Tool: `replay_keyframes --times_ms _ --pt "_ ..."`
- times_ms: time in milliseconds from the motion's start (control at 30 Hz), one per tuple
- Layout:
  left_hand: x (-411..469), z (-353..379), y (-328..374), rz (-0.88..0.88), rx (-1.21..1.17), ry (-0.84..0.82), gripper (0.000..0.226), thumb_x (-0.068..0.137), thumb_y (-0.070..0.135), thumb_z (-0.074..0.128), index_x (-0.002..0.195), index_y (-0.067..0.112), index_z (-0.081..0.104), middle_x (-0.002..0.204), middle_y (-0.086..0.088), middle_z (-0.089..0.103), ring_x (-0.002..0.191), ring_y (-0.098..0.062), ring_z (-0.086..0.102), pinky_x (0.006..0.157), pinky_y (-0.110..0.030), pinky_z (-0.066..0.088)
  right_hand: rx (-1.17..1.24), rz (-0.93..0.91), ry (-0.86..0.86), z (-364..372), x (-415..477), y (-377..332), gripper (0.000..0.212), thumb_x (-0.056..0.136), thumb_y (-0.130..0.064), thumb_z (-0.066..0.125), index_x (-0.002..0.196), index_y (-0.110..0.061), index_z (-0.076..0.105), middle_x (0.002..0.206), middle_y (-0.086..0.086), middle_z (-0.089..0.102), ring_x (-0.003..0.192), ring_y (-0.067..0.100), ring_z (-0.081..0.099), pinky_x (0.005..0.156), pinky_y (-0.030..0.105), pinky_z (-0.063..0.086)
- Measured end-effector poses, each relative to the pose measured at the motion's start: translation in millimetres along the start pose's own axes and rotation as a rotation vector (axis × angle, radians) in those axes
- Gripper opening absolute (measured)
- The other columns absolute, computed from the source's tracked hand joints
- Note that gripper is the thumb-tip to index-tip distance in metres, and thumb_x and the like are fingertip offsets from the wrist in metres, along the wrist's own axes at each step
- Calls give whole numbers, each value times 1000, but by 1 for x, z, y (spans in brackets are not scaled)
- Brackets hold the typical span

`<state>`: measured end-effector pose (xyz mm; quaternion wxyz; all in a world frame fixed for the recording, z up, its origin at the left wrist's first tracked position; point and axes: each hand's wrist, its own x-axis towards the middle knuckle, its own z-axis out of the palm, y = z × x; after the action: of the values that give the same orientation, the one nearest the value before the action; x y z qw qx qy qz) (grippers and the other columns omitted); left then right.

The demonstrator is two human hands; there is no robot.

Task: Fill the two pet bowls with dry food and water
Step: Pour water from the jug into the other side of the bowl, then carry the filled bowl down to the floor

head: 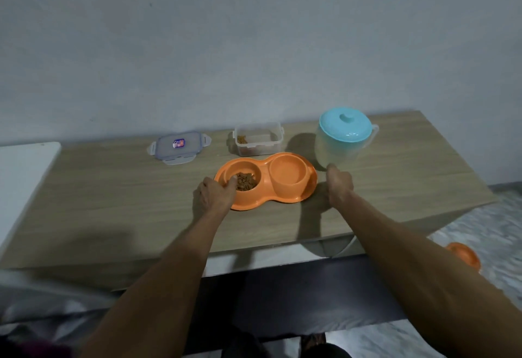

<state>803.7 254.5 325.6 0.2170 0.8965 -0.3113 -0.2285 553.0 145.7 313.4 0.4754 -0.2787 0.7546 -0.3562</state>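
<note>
Wood-look table (113,202) sat against a plain grey wall (254,32). Left hand (216,194) gripped the orange double bowl (282,198) by its rim. Right hand (339,185) was by the jug (339,145), honestly couldn't tell its grip.

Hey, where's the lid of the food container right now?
In the head view the lid lies flat toward the back of the table, left of the open food container and behind-left of the orange double bowl.

double bowl (278,196) on table (113,188); food box (257,138) behind it, pitcher (343,138) right, lid (178,147) left.
</note>
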Motion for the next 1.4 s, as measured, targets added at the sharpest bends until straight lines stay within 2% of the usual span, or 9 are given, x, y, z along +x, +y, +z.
replay_keyframes --times_ms 100,300,600,733,933,1033,1167,1333,1400 --pt "9 -2 -2 -17 -28 -49 78 83 66 57 125 1 57 127 -20 60 117 -39 56 91 -43 47 -119 -58 -41 21 -11 3 74 62 -59 66 118 -10 67 118 12 66 108 34 62 93 48 54" --pt "22 -2 -5 -4 4 -110 62 82 63 60 104 6 68 102 -15 70 96 -35 65 74 -37 49 -403 -105 36 41 -22 4 64 71 -44 74 116 0 64 123 21 60 107 40 62 89 51 55" --pt "43 22 -23 -110 -57 -162 69 47 71 56 87 16 70 86 -9 74 76 -33 72 75 -42 61 -353 -65 58 18 -41 12 60 71 -39 76 116 -1 63 122 22 60 109 40 61 87 51 56" --pt "9 20 -14 -84 -85 -193 64 51 65 58 88 15 71 90 -11 74 81 -34 72 78 -43 61 -334 -59 70 -10 -49 23 56 72 -39 76 111 -1 65 119 22 62 105 41 63 86 51 57" --pt "-52 41 16 -25 -97 -194 58 63 61 64 94 13 69 104 -13 70 86 -35 70 80 -43 59 -277 -55 121 -82 -52 40 51 79 -37 74 112 1 67 117 20 65 105 38 64 86 36 54" --pt "-90 64 38 -4 -172 -219 50 73 48 71 102 7 68 116 -19 64 93 -37 68 80 -42 60 -219 -57 135 -131 -48 48 50 75 -36 75 107 1 67 112 21 67 98 38 66 84 45 58" --pt "-155 99 69 66 -172 -248 43 76 46 70 90 5 68 116 -23 63 96 -40 66 76 -38 56 -173 -55 175 -215 -43 63 52 73 -34 77 107 4 67 112 21 67 100 39 66 82 49 58" --pt "-247 155 111 130 -165 -286 51 78 44 72 104 1 68 121 -22 61 94 -38 67 49 -28 50 -146 -36 192 -334 -30 87 53 72 -38 74 109 -1 64 112 17 65 97 37 65 82 48 58" --pt "-283 181 131 162 -169 -305 49 78 43 74 104 1 68 121 -21 62 97 -37 66 66 -36 58 -135 -31 215 -382 -21 97 49 71 -37 73 104 -2 63 110 17 65 96 37 65 81 49 59"
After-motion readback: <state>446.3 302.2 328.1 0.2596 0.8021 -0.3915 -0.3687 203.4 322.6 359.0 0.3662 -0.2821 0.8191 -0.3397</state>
